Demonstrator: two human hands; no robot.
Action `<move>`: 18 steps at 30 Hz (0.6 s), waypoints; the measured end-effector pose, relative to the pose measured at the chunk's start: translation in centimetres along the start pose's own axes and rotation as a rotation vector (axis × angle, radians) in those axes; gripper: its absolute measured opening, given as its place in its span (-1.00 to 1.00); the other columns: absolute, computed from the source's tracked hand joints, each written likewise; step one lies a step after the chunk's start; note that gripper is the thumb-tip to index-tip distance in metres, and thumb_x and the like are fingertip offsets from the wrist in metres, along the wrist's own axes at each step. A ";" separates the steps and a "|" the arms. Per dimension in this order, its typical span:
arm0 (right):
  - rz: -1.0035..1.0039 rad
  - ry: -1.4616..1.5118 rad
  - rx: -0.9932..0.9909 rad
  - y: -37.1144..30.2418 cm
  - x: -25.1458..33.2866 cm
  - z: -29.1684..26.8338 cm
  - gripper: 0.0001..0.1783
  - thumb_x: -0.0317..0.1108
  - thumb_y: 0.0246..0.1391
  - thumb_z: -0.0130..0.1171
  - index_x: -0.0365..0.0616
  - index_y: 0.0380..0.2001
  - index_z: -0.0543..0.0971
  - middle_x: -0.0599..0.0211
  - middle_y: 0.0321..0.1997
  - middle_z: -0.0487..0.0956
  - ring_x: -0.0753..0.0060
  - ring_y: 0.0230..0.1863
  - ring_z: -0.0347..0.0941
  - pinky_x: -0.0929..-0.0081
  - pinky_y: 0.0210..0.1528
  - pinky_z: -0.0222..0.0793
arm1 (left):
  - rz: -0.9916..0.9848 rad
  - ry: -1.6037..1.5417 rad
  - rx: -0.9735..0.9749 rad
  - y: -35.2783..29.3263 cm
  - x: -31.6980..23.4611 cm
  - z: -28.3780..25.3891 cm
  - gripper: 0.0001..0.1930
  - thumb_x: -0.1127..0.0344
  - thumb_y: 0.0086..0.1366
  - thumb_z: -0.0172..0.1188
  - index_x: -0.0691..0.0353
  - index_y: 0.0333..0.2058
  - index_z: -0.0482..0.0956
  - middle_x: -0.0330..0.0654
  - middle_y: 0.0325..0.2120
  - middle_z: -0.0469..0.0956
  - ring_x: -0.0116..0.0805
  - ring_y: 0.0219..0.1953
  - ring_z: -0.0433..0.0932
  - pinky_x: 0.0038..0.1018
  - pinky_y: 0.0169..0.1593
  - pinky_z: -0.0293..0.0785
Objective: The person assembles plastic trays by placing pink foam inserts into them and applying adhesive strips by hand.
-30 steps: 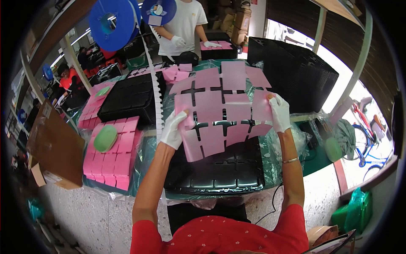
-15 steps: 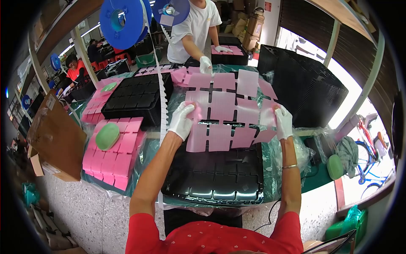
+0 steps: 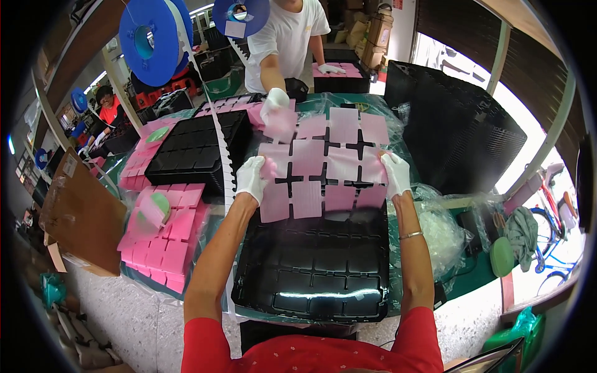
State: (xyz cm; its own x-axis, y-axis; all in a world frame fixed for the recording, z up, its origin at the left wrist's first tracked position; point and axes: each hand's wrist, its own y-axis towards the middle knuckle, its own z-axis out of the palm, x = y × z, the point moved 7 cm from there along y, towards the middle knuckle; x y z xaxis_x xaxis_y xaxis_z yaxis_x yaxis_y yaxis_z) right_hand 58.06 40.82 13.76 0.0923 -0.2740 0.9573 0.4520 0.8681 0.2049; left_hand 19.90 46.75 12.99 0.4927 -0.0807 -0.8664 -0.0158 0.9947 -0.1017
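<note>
A pale pink, slotted foam sheet (image 3: 308,158) is stretched between my white-gloved hands. My left hand (image 3: 252,179) pinches its left edge and my right hand (image 3: 396,175) grips its right edge. Squares of the sheet are divided by slits, with dark gaps showing between them. It is held above the far part of a black plastic tray (image 3: 311,267), which has a grid of shallow compartments. A co-worker's gloved hand (image 3: 275,105) is at the sheet's far left corner, where a pink square is blurred by motion.
On the left lie pink foam sheets (image 3: 168,245) with a green oval object (image 3: 160,204), beside a black tray stack (image 3: 198,146). A tall black tray stack (image 3: 454,124) stands at right. A white perforated strip (image 3: 222,149) hangs from a blue reel (image 3: 146,43). A cardboard box (image 3: 84,211) stands left.
My hands and the foam sheet have shifted left and slightly nearer the tray. The co-worker's hand has moved left. A pale pink flap now partly covers the green oval object.
</note>
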 end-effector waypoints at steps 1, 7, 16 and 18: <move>0.022 0.013 0.000 0.2 -0.3 0.3 -0.78 -0.42 0.13 0.17 -0.27 -0.19 0.66 0.50 -0.30 0.61 0.69 -0.27 0.43 0.67 -0.20 0.33 | 0.001 0.005 -0.005 0.2 -0.1 -0.1 -0.90 0.38 0.33 0.10 0.15 -0.22 0.55 -0.26 -0.33 0.55 -0.35 -0.23 0.57 -0.36 -0.21 0.50; 0.088 0.075 0.018 1.8 -1.9 1.6 -0.77 -0.42 0.11 0.18 -0.27 -0.18 0.65 0.50 -0.30 0.60 0.69 -0.28 0.43 0.66 -0.21 0.33 | 0.072 0.189 0.006 1.4 -1.1 -0.3 -0.93 0.35 0.32 0.11 0.11 -0.26 0.55 -0.33 -0.33 0.52 -0.44 -0.34 0.51 -0.39 -0.29 0.50; 0.074 0.069 0.025 2.2 -3.0 1.8 -0.76 -0.45 0.11 0.19 -0.29 -0.15 0.64 0.45 -0.26 0.62 0.66 -0.26 0.46 0.64 -0.19 0.36 | -0.010 0.188 -0.064 1.3 -0.1 -0.1 -0.91 0.35 0.29 0.19 0.11 -0.23 0.58 -0.32 -0.32 0.52 -0.47 -0.27 0.49 -0.44 -0.26 0.47; 0.070 0.088 0.047 1.8 -3.3 1.7 -0.76 -0.45 0.10 0.19 -0.29 -0.15 0.63 0.45 -0.25 0.62 0.64 -0.26 0.47 0.64 -0.19 0.36 | 0.005 0.182 -0.053 0.8 0.1 -0.2 -0.93 0.31 0.27 0.21 0.07 -0.28 0.57 -0.35 -0.34 0.51 -0.48 -0.29 0.48 -0.40 -0.27 0.45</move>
State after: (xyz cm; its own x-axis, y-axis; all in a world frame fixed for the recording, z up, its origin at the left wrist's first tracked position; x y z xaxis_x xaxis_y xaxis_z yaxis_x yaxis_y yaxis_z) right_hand 57.05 43.95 11.33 0.2009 -0.2452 0.9484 0.3999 0.9043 0.1491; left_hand 19.72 47.52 12.74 0.3271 -0.0909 -0.9406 -0.0657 0.9908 -0.1186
